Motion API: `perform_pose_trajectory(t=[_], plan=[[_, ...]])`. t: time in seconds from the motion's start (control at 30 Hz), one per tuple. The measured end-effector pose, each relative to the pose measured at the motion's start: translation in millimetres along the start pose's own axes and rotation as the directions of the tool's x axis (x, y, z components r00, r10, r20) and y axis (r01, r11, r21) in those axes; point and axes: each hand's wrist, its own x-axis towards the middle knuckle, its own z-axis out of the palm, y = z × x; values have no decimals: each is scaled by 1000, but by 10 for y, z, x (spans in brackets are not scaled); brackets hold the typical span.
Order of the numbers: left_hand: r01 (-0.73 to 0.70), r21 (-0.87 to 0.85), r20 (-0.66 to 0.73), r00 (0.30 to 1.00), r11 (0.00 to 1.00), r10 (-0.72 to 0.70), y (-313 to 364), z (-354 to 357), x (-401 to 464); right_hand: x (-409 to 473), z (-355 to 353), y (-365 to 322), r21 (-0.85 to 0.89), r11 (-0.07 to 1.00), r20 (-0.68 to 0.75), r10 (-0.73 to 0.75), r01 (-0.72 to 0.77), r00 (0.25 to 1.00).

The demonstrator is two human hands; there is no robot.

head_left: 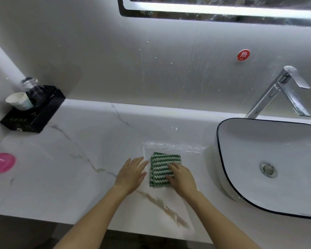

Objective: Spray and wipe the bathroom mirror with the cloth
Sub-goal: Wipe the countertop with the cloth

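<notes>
A folded green-and-white zigzag cloth (161, 167) lies flat on the white marble counter (70, 168), just left of the basin. My right hand (182, 177) rests palm-down on the cloth's right side with its fingers stretched out. My left hand (132, 174) lies flat on the counter right beside the cloth's left edge, fingers straight. The lit mirror (223, 8) hangs on the wall above, with only its lower edge in view and streaks on the glass. No spray bottle is in view.
A white vessel basin (276, 150) with a dark rim stands at right, a chrome tap (280, 92) behind it. A black tray (34, 112) with a paper cup and wrapped glasses sits at back left. A pink object (0, 162) lies at the left edge. Droplets dot the wall.
</notes>
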Motion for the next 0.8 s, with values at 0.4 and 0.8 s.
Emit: perform_pose_trajectory(t=[0.4, 0.8], plan=[[189, 23, -13, 982, 982, -189, -314, -26, -205, 377, 292, -55, -161, 987, 238, 35, 4, 971], [217, -37, 19, 976, 975, -216, -315, 11, -85, 374, 447, -8, -145, 989, 144, 2, 19, 990]])
